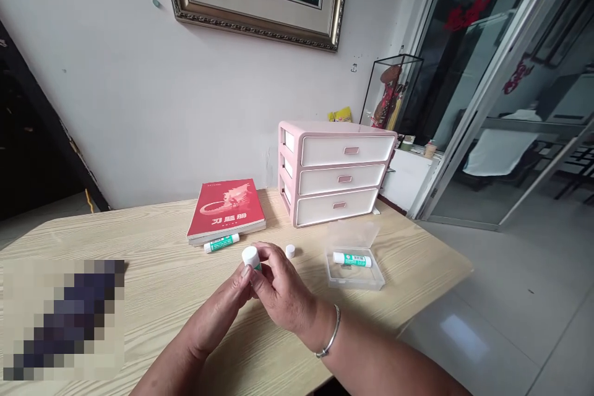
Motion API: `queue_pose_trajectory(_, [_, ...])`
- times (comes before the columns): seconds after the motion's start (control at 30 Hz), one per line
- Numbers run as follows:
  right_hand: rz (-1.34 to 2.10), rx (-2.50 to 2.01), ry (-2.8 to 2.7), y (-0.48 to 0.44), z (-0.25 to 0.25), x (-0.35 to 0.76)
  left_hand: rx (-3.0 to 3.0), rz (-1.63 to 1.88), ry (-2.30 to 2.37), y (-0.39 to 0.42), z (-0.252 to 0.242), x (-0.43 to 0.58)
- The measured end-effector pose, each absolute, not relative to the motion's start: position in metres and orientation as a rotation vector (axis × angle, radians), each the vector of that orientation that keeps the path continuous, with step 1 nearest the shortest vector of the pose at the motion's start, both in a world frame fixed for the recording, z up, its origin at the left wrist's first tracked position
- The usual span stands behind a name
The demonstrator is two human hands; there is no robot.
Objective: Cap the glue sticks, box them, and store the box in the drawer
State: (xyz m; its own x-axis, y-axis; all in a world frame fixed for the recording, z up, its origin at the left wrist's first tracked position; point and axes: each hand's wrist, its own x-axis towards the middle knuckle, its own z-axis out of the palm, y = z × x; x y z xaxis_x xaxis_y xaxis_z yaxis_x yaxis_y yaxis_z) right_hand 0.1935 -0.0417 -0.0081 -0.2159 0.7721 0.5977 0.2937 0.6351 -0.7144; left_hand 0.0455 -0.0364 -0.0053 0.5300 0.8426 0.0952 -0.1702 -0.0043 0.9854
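We count two hands around one glue stick (250,261): the left hand (218,306) and right hand (283,289) curl their fingers (269,253) closely on it, white end up. A second glue stick (221,243) lies beside one red book (226,210); a third glue stick (351,259) sits in one open clear plastic box (355,278). One white cap (290,251) stands just beyond the hands on the pale wood table (153,284), with one pink three-drawer organizer (338,173), below one framed painting (260,0) on the white wall (139,105).

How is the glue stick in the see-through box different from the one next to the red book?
The glue stick in the box lies inside a clear plastic box, while the glue stick by the book lies out on the wooden table beside the red book. The boxed one sits almost level; the other slants more. Both are white and green and lie on their sides.
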Motion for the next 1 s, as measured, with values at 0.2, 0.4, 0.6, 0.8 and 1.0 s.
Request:
queue_pose_trajectory(0.2, [0.474, -1.05, -1.737, -0.064, 0.014, 0.241, 1.426, 0.991, 0.814, -0.024, -0.013, 0.03])
queue_pose_trajectory(0.4, [0.048, -1.54, -1.974, -0.069, 0.029, 0.334, 1.339, 1.105, 0.951, -0.02, -0.011, 0.025])
queue_pose_trajectory(0.6, [-0.02, -1.815, -2.226, -0.076, 0.018, 0.375, 1.314, 1.127, 1.002, -0.024, -0.004, 0.031])
queue_pose_trajectory(0.8, [0.046, -1.872, -2.261, -0.061, 0.012, 0.382, 1.296, 1.127, 1.034, -0.021, -0.005, 0.028])
queue_pose_trajectory(1.0, [-0.028, -1.851, -2.199, -0.052, 0.014, 0.371, 1.403, 1.095, 1.171, -0.013, -0.013, 0.025])
